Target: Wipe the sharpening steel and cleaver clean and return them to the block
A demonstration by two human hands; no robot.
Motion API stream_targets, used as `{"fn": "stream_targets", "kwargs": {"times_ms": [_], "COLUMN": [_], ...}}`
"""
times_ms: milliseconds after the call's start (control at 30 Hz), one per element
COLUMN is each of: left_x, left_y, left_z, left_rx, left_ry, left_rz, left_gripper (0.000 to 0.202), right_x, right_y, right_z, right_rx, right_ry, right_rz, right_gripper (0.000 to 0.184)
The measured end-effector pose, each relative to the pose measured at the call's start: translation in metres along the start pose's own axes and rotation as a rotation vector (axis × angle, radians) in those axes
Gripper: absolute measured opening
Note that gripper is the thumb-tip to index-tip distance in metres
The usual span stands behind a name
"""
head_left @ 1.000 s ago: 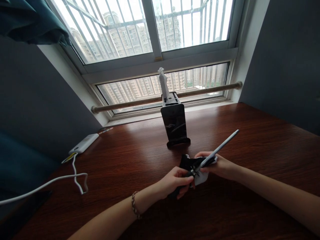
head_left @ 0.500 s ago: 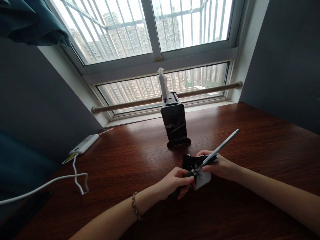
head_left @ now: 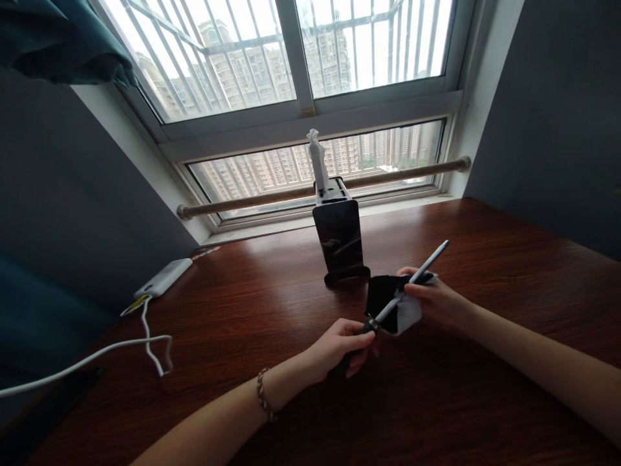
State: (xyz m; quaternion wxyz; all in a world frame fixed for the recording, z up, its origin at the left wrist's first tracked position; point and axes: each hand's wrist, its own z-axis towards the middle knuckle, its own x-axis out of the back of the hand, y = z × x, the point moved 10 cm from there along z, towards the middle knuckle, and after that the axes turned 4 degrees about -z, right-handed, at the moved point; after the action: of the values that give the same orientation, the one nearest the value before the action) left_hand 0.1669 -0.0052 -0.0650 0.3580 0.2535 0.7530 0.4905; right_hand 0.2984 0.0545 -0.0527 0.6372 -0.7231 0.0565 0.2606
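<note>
My left hand (head_left: 342, 346) is wrapped around the dark handle of a knife (head_left: 388, 309). The knife's long, pale blade slants up to the right, away from me. Partway along the blade, my right hand (head_left: 439, 299) pinches a black and grey-white cloth (head_left: 408, 315) around it. The blade's tip sticks out beyond my right fingers, and a stretch near the handle is bare. Part of the cloth hangs below the blade. Both hands are above the brown wooden table (head_left: 272, 291).
A black stand-like tissue holder (head_left: 339, 236) with a tissue (head_left: 317, 162) sticking up stands beyond my hands. At the left lie a white power bank (head_left: 165, 278) and a white cable (head_left: 97, 353). A barred window (head_left: 305, 110) and a horizontal rail (head_left: 407, 175) are behind the table.
My right hand and the cloth have moved up and to the right along the blade, baring the part near the handle. The knife has tilted slightly; my left hand stays nearly in place.
</note>
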Motion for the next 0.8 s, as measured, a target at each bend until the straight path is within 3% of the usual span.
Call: {"fn": "stream_targets", "kwargs": {"times_ms": [100,300,400,533,633,800], "left_x": [0.001,0.005,-0.004,-0.024,-0.027,-0.043], "left_y": [0.000,0.000,0.006,0.039,0.070,0.097], "left_z": [0.000,-0.001,-0.003,-0.016,-0.032,-0.055], "left_rx": [-0.019,-0.043,-0.070,-0.316,-0.545,-0.683], "left_ry": [0.000,0.014,-0.081,-0.277,-0.234,-0.201], "left_rz": [-0.032,-0.037,-0.034,-0.039,0.013,0.057], "left_gripper": [0.031,0.028,0.037,0.079,0.087,0.105], "right_x": [0.025,0.053,0.060,0.074,0.074,0.046], "right_y": [-0.024,-0.056,-0.061,-0.055,-0.046,-0.037], "right_z": [0.004,0.007,0.008,0.009,0.009,0.006], "right_rx": [0.061,0.156,0.195,0.210,0.181,0.108], "right_ry": [0.148,0.262,0.283,0.370,0.403,0.317], "right_rz": [0.023,0.065,0.082,0.169,0.238,0.370], "right_gripper": [0.046,0.042,0.037,0.030,0.027,0.023]}}
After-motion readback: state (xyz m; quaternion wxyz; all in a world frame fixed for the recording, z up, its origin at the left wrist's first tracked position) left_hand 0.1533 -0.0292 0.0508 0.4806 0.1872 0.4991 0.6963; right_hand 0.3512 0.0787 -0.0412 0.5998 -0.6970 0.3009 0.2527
